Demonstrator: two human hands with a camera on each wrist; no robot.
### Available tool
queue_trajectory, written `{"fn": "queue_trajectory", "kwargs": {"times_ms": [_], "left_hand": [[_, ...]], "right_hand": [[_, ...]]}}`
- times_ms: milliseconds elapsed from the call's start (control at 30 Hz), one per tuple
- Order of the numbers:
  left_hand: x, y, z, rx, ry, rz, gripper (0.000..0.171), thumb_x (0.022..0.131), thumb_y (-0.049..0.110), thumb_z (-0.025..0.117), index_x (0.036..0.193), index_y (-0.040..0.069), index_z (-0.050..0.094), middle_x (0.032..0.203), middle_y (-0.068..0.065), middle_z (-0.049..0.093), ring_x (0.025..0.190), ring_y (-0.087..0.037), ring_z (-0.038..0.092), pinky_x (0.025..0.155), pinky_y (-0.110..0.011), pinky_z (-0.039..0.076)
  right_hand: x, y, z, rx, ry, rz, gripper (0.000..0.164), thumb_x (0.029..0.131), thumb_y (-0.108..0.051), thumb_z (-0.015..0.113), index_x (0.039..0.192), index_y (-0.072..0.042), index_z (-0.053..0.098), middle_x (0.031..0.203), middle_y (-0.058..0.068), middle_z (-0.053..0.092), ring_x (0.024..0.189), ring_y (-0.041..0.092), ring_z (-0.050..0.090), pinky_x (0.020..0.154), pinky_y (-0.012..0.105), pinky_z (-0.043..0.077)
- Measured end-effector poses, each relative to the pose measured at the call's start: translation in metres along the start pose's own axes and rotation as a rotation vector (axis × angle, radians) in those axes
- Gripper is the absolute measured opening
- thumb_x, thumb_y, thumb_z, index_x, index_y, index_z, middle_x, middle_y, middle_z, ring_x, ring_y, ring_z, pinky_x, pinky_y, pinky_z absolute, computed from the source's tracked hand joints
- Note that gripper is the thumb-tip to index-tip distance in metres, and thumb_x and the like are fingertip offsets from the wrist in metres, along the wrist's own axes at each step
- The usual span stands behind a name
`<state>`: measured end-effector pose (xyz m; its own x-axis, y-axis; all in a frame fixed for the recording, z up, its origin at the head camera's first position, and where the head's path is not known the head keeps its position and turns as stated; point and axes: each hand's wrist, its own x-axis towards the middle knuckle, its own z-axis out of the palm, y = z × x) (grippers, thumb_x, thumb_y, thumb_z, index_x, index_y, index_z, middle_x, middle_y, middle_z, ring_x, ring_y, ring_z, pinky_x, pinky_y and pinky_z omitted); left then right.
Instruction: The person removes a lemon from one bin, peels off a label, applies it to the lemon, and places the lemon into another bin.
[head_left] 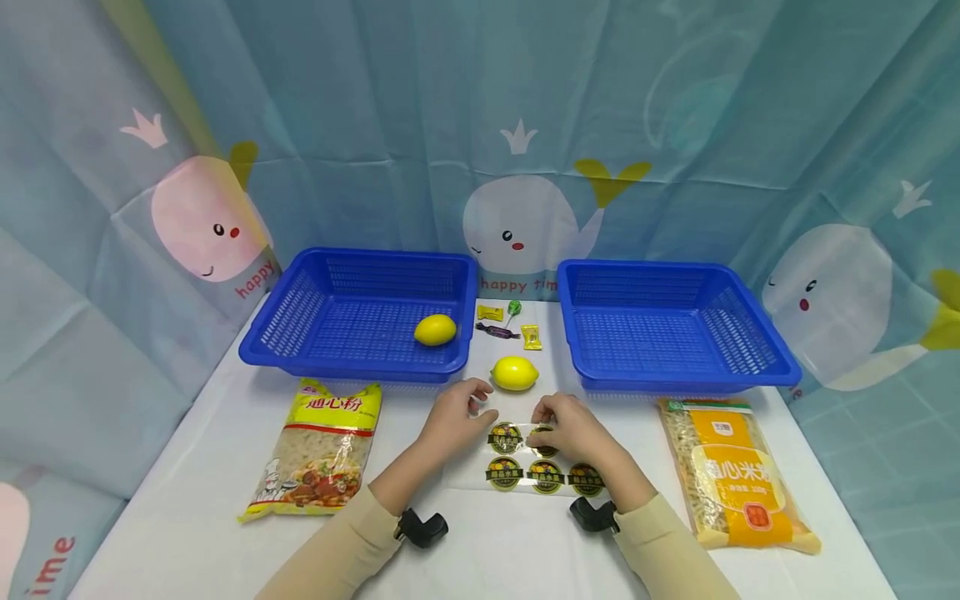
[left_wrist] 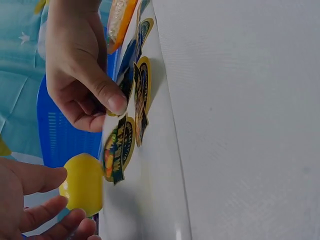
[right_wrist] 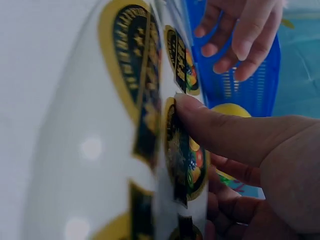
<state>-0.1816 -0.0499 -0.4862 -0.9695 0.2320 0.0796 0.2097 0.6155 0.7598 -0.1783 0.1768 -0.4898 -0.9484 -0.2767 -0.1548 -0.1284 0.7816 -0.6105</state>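
Stickers (head_left: 504,472) sit in rows on a shiny sheet (head_left: 524,455) that lies on the white table (head_left: 495,542) in front of me. My right hand (head_left: 576,427) bends its fingers and pinches at the far part of the sheet, with the thumb on the edge of one round sticker (right_wrist: 182,155). My left hand (head_left: 453,419) is by the far left corner, its fingers loose and a bit apart, holding nothing. Just past the sheet, on the far side, a yellow lemon (head_left: 514,373) lies on the table, and one more fruit (head_left: 435,330) like it lies in the left basket (head_left: 352,365). I think I am at the step of peeling that sticker, but I cannot tell if its edge is up. The next move, I guess, needs a slow, soft pull up, with my left fingers holding the sheet down so it does not slide.
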Motion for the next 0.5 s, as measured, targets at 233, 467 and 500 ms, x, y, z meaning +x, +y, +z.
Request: {"fn": "queue_trajectory", "kwargs": {"times_ms": [233, 467, 500], "left_hand": [[-0.006, 0.006, -0.004, 0.115, 0.018, 0.066, 0.020, 0.085, 0.020, 0.079, 0.101, 0.011, 0.073, 0.091, -0.003, 0.061, 0.084, -0.017, 0.054, 0.077, -0.034, 0.047], [-0.011, 0.007, -0.004, 0.156, -0.035, 0.153, 0.016, 0.084, 0.020, 0.080, 0.096, 0.011, 0.075, 0.088, -0.003, 0.062, 0.084, -0.018, 0.055, 0.076, -0.033, 0.047], [-0.011, 0.008, -0.004, 0.160, -0.042, 0.152, 0.016, 0.084, 0.020, 0.080, 0.096, 0.011, 0.075, 0.089, -0.003, 0.063, 0.085, -0.018, 0.055, 0.077, -0.034, 0.048]], "right_hand": [[0.000, -0.001, -0.012, 0.186, -0.088, -0.086, 0.038, 0.085, -0.013, 0.082, 0.114, -0.007, 0.057, 0.088, -0.001, 0.064, 0.078, 0.013, 0.060, 0.074, 0.030, 0.052], [0.000, -0.001, -0.021, 0.166, -0.184, -0.128, 0.010, 0.090, -0.012, 0.076, 0.094, -0.008, 0.068, 0.079, -0.002, 0.058, 0.073, 0.013, 0.053, 0.068, 0.025, 0.045], [0.000, -0.001, -0.022, 0.163, -0.190, -0.134, 0.009, 0.091, -0.013, 0.075, 0.092, -0.010, 0.067, 0.080, -0.002, 0.060, 0.074, 0.013, 0.054, 0.069, 0.026, 0.046]]}}
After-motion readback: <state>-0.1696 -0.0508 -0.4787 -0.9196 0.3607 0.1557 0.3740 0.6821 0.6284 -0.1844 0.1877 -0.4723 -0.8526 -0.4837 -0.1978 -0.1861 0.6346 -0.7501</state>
